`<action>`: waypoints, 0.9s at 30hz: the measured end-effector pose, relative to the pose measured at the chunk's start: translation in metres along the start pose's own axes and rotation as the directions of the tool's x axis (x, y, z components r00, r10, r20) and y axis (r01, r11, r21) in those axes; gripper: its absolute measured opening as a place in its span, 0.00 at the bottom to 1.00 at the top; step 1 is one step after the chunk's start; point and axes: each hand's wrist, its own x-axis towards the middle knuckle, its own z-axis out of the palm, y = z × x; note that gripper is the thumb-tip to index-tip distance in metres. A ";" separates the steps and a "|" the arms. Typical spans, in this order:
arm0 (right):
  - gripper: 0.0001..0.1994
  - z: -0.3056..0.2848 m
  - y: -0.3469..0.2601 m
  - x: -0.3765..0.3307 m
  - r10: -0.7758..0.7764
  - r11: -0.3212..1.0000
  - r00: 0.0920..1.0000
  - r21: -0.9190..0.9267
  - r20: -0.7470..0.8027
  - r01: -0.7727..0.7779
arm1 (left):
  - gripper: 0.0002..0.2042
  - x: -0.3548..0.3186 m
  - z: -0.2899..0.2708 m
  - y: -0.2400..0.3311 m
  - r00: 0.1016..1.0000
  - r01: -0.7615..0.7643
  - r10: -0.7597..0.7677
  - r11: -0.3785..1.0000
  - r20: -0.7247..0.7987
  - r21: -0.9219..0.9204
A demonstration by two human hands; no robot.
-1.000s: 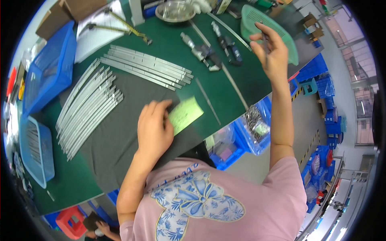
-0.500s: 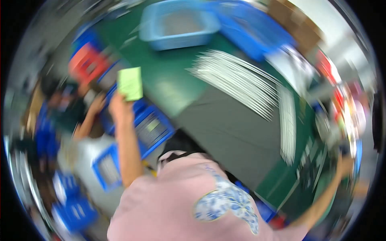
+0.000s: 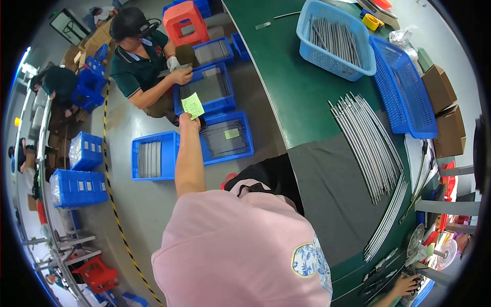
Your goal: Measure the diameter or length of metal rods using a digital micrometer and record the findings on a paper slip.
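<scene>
My left hand (image 3: 189, 118) reaches out to the left, its fingers pinching a yellow-green paper note (image 3: 193, 106) with handwriting on it. The note hangs over a blue crate (image 3: 232, 106) holding thin metal rods. Just beyond, a co-worker's hand (image 3: 181, 75) holds a few rods over the same crate. A similar note (image 3: 231, 133) lies on the rods in a nearer crate (image 3: 249, 146). Far off to the lower right, my right hand (image 3: 406, 284) has curled fingers around something dark at the table's edge; what it is cannot be made out.
The green table (image 3: 279, 66) bears a grey cloth (image 3: 327, 184), rows of metal rods (image 3: 365, 148), a light-blue basket of rods (image 3: 332, 59) and a darker blue basket (image 3: 404, 97). Another blue crate (image 3: 171, 153) stands on the floor. A red stool (image 3: 186, 23) is behind the co-worker.
My view has turned left and steadied. The left hand with the note now reaches toward the co-worker's crates. My right hand shows lower in the picture.
</scene>
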 end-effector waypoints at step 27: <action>0.24 0.062 0.073 0.030 -0.178 0.886 0.983 0.443 0.048 0.139 | 0.14 0.067 -0.017 -0.017 0.999 0.014 -0.015 1.000 0.047 0.020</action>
